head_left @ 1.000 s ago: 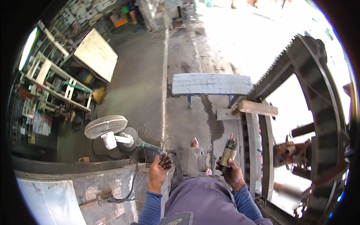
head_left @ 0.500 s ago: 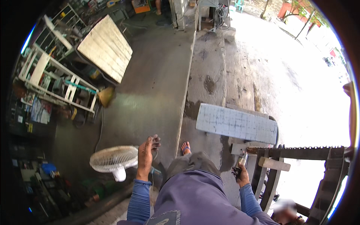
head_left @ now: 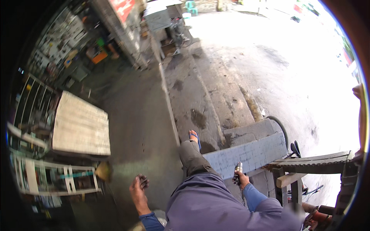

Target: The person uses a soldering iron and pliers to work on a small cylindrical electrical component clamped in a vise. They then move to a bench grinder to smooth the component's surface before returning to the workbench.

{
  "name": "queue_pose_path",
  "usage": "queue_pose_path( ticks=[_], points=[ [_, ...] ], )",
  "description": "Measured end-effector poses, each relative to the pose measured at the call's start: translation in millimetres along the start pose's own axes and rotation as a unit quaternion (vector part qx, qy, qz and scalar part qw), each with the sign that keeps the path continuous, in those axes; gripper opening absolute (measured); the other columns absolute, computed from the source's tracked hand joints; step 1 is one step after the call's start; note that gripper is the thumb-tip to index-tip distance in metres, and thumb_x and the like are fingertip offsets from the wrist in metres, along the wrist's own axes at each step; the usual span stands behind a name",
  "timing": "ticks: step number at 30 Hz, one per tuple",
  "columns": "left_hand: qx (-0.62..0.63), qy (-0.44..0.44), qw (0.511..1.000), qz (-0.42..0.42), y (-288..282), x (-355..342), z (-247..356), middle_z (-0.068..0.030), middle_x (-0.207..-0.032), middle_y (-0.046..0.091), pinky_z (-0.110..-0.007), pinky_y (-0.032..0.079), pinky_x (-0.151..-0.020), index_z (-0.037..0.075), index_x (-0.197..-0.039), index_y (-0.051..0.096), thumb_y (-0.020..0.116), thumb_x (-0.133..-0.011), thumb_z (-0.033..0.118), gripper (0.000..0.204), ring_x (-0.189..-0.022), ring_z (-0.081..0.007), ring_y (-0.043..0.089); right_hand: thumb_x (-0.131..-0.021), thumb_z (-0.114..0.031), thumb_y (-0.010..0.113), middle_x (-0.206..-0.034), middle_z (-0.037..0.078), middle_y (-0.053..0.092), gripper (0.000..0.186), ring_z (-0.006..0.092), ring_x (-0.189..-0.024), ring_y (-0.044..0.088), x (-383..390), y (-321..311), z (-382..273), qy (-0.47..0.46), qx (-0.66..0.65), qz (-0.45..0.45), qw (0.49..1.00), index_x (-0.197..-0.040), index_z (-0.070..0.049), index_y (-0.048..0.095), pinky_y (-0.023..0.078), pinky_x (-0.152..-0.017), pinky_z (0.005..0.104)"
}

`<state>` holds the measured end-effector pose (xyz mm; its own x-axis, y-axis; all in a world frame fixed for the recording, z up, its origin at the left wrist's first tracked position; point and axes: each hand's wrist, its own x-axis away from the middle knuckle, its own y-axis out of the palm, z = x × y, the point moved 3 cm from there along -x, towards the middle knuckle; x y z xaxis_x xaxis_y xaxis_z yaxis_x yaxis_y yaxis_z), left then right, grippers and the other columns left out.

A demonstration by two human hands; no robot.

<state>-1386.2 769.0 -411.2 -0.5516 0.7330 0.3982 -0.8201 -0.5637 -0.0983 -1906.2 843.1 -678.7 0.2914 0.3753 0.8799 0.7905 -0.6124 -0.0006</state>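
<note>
Near the lower left, my left hand [head_left: 139, 193] hangs over the dark floor with its fingers loosely curled and apart, and nothing shows in it. My right hand [head_left: 242, 180] is closed around a short cylindrical tool [head_left: 238, 168], silver at the far end and dark at the grip; its exact kind cannot be made out. The tool is held over a long grey bench-like board [head_left: 252, 154], and I cannot tell whether they touch. One foot in a blue flip-flop [head_left: 194, 136] is on the concrete, ahead of my body.
A pale wooden panel [head_left: 81, 125] and a white rack [head_left: 58, 177] stand at left. Concrete steps [head_left: 208, 96] run along the middle. To the right is a dark metal frame [head_left: 316, 163] with a wooden block [head_left: 291, 178]. A grey cabinet [head_left: 158, 19] stands ahead.
My view has turned and moved forward. The grey board now lies beside my right hand, and the fan has left view. My right hand still holds the tool; my left hand sits lower.
</note>
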Motion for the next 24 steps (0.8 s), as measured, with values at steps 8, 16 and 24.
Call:
queue_pose_path(
  ticks=[8, 16, 24],
  points=[
    [-0.136, 0.017, 0.978, -0.156, 251.2, -245.0, 89.4, -0.0086, -0.091, 0.072, -0.029, 0.053, -0.066, -0.003, -0.115, 0.069, 0.062, -0.103, 0.025, 0.031, -0.073, -0.0152, 0.066, -0.079, -0.029, 0.087, -0.081, 0.013, 0.072, 0.048, 0.0222, -0.062, 0.069, -75.1, 147.4, -166.6, 0.029, -0.089, 0.043, 0.995, -0.103, 0.008, 0.069, 0.055, -0.055, 0.0373],
    [-0.196, 0.005, 0.948, -0.251, 418.8, -440.0, 109.6, -0.0060, -0.071, 0.066, -0.029, 0.051, -0.055, -0.003, -0.096, 0.072, 0.065, -0.099, 0.019, 0.024, -0.061, -0.0145, 0.062, -0.079, -0.024, 0.087, -0.077, 0.012, 0.070, 0.037, 0.0246, -0.061, 0.070, -125.9, 205.9, -354.2, -0.072, -0.257, 0.074, 0.961, -0.092, 0.006, 0.070, 0.058, -0.056, 0.0391],
    [-0.422, -0.050, 0.827, -0.368, 580.8, -616.0, 49.1, -0.0104, -0.080, 0.069, -0.040, 0.050, -0.051, 0.002, -0.094, 0.071, 0.068, -0.094, 0.035, 0.034, -0.062, -0.0238, 0.065, -0.070, -0.033, 0.092, -0.110, 0.020, 0.066, 0.102, 0.0291, -0.084, 0.070, -212.8, 222.8, -326.9, 0.036, -0.388, 0.278, 0.878, -0.139, 0.015, 0.035, 0.056, -0.067, 0.0462]
  ],
)
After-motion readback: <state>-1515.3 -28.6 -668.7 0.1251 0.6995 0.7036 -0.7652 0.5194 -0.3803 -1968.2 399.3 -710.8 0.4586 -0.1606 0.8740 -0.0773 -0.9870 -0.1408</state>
